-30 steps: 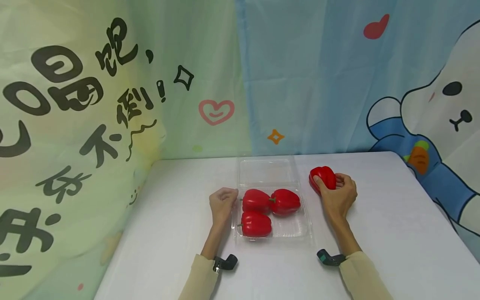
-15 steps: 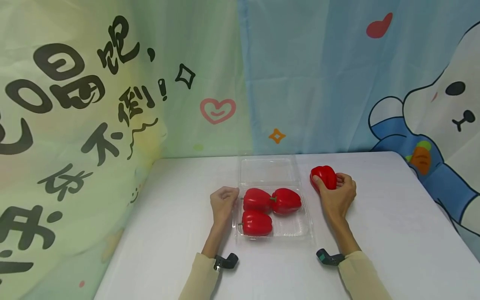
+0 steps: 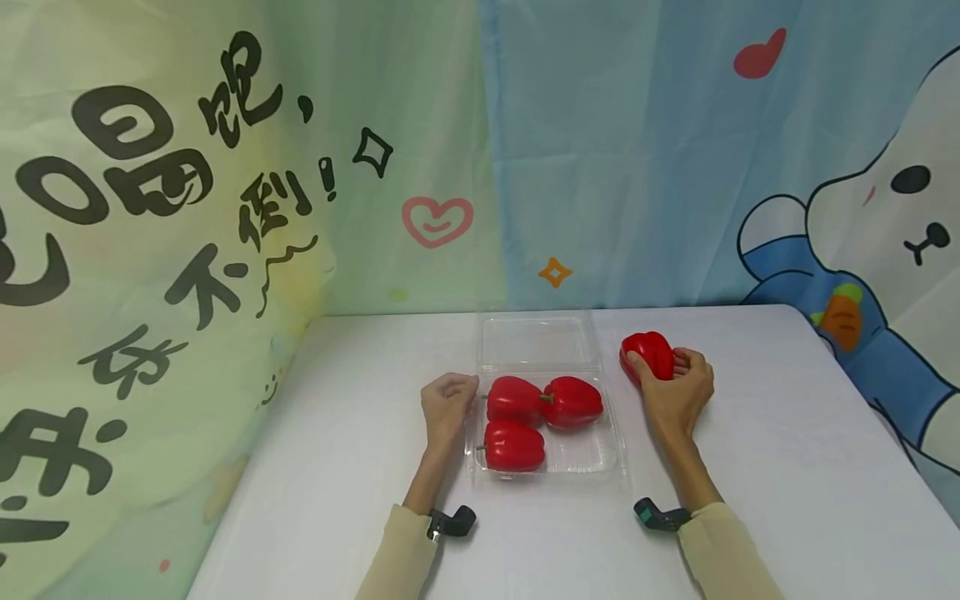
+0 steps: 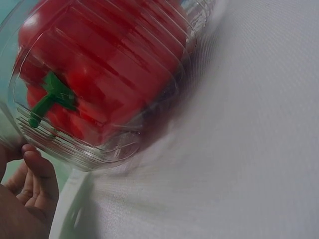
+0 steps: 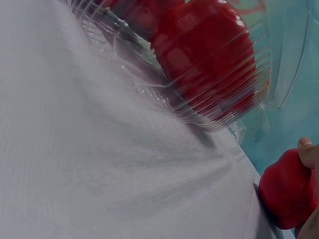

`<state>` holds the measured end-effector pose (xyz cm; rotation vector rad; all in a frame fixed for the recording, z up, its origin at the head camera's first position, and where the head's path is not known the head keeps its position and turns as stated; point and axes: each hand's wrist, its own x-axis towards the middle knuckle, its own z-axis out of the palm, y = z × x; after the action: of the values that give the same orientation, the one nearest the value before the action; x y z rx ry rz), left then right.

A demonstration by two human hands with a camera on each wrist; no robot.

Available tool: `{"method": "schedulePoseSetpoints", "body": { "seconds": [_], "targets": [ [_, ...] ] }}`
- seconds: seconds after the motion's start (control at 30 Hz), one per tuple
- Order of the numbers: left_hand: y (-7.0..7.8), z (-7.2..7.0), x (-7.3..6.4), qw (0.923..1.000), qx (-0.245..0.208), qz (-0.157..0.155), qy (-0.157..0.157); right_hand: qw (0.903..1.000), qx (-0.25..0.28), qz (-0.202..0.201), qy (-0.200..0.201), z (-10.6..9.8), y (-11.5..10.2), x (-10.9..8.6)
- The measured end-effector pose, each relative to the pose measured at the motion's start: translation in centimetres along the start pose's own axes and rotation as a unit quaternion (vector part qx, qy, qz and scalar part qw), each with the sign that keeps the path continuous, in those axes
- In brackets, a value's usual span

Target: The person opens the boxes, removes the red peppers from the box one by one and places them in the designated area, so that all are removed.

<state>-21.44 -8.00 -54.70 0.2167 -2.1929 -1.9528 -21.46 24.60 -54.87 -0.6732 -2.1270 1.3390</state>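
Observation:
A clear plastic clamshell box (image 3: pixel 585 454) lies unfolded on the white table, with three red bell peppers in its tray: one at the back left (image 3: pixel 513 398), one at the back right (image 3: pixel 572 402), one at the front left (image 3: pixel 513 446). My left hand (image 3: pixel 446 407) pinches the box's left rim between thumb and fingertips, as the left wrist view shows near a pepper's green stem (image 4: pixel 52 98). To the right of the box, my right hand (image 3: pixel 678 392) grips another red bell pepper (image 3: pixel 651 357), resting on or just above the table; its underside is hidden.
The box's see-through lid (image 3: pixel 536 342) lies back toward the table's far edge. Behind the white table (image 3: pixel 787 467) hangs a printed curtain (image 3: pixel 600 150). Each wrist wears a small black camera, the left one (image 3: pixel 452 522) and the right one (image 3: pixel 662 515).

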Motion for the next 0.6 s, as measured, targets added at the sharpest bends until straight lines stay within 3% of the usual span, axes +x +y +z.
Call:
{"method": "schedulePoseSetpoints", "body": {
  "seconds": [0.27,0.47,0.6],
  "targets": [
    [0.1,0.1,0.0,1.0000,0.005,-0.001,-0.003,0.9997,-0.007,-0.002,0.022,-1.1,-1.1,-0.4],
    [0.0,0.1,0.1,1.0000,0.003,0.000,-0.002,0.9969,0.018,-0.071,0.030,-2.3,-2.1,-0.8],
    [-0.1,0.0,0.1,1.0000,0.006,0.001,0.001,0.9902,0.043,-0.133,-0.005,-2.8,-2.4,-1.1]
  ]
}}
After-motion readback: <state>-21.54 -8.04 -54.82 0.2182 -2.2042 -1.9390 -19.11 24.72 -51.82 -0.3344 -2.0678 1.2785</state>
